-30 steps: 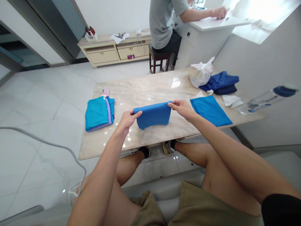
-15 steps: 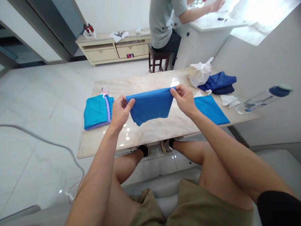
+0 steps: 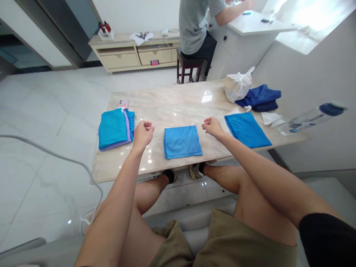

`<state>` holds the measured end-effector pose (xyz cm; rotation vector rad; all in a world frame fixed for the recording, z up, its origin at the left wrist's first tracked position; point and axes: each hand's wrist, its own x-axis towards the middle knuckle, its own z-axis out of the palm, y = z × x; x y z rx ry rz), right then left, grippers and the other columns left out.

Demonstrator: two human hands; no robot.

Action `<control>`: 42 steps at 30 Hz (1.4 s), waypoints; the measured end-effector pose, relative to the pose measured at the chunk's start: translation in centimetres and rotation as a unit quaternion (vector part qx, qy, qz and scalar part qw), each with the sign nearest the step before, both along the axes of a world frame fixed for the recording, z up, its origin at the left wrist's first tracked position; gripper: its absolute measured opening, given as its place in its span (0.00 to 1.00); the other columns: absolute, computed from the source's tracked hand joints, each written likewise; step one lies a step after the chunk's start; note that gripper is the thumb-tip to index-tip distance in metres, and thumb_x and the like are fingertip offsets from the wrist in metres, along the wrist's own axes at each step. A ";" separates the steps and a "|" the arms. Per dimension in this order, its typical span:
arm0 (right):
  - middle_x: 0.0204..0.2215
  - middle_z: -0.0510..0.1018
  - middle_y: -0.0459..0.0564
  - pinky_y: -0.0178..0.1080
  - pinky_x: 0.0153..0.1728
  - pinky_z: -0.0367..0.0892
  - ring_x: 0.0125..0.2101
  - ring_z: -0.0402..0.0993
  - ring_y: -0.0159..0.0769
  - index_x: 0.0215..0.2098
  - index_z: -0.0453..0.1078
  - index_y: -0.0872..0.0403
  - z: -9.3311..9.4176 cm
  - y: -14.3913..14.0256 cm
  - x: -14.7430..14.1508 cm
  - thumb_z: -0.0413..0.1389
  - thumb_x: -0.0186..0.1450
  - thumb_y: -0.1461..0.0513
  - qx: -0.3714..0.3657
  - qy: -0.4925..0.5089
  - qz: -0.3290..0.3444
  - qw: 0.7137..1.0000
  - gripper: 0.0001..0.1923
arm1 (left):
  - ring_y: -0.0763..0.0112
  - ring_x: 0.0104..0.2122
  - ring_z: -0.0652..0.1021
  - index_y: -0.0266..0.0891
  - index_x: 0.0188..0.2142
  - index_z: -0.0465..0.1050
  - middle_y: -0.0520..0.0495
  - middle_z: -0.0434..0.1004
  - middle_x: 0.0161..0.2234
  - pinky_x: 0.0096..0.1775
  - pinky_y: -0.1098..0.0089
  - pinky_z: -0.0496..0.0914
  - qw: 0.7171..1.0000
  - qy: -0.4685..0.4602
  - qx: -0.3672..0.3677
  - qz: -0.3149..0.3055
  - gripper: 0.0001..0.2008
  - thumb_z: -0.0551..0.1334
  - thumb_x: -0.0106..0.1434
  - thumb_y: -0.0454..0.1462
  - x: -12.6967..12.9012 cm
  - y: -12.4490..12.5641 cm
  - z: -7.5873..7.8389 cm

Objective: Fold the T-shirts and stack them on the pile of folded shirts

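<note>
A folded blue cloth (image 3: 183, 142) lies flat on the marble-patterned table (image 3: 161, 102), close to its front edge. My left hand (image 3: 144, 134) is raised to the left of the cloth, fingers loosely curled and apart, holding nothing. On the other side, my right hand (image 3: 212, 127) hovers past the cloth's upper right corner, also empty with its fingers parted. Left of my left hand sits a stack of folded teal and purple cloths (image 3: 112, 128). Another folded bright blue cloth (image 3: 248, 129) rests right of my right hand.
At the table's back right are a white plastic bag (image 3: 238, 86), dark blue fabric (image 3: 261, 97) and paper scraps (image 3: 272, 119). A water bottle (image 3: 311, 118) stands at the right end; a phone (image 3: 124, 103) lies behind the stack. Another person (image 3: 194, 27) sits on a stool beyond.
Both hands have let go of the blue cloth, which was held up between them and now lies on the table. My hands have dropped slightly and stand apart from it.
</note>
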<state>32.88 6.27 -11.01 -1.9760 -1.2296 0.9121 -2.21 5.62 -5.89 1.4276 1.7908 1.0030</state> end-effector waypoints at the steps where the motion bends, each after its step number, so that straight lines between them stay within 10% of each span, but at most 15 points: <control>1: 0.39 0.84 0.52 0.41 0.42 0.78 0.37 0.80 0.38 0.47 0.71 0.53 -0.5 0.1 0.5 0.65 0.65 0.64 -0.010 -0.029 0.002 1.000 0.13 | 0.59 0.43 0.84 0.41 0.41 0.75 0.41 0.85 0.46 0.51 0.60 0.77 1.000 0.010 0.013 -0.006 0.08 0.69 0.63 0.37 -0.2 0.0 0.3; 18: 0.46 0.85 0.61 0.46 0.59 0.72 0.55 0.79 0.55 0.41 0.81 0.54 -5.0 -0.5 -2.7 0.75 0.60 0.46 -0.077 -0.119 0.133 0.981 0.23 | 0.60 0.40 0.84 0.41 0.43 0.78 0.41 0.87 0.43 0.49 0.60 0.77 0.995 0.035 0.064 -0.066 0.07 0.66 0.67 0.40 1.9 -2.1 2.8; 27: 0.54 0.86 0.53 0.47 0.62 0.73 0.58 0.79 0.48 0.56 0.77 0.50 -0.2 -1.0 -4.7 0.64 0.71 0.56 -0.007 -0.025 0.119 0.993 0.16 | 0.56 0.40 0.85 0.44 0.41 0.79 0.43 0.87 0.41 0.50 0.58 0.78 0.991 0.019 0.108 -0.073 0.08 0.68 0.64 0.43 2.8 -1.9 4.4; 42: 0.34 0.80 0.49 0.39 0.32 0.79 0.34 0.79 0.39 0.44 0.73 0.51 11.8 -9.5 17.0 0.71 0.64 0.60 0.078 0.068 -0.194 0.976 0.15 | 0.54 0.41 0.85 0.45 0.43 0.80 0.42 0.87 0.41 0.49 0.57 0.77 0.973 0.055 0.148 -0.166 0.07 0.65 0.70 0.42 9.7 -5.3 9.0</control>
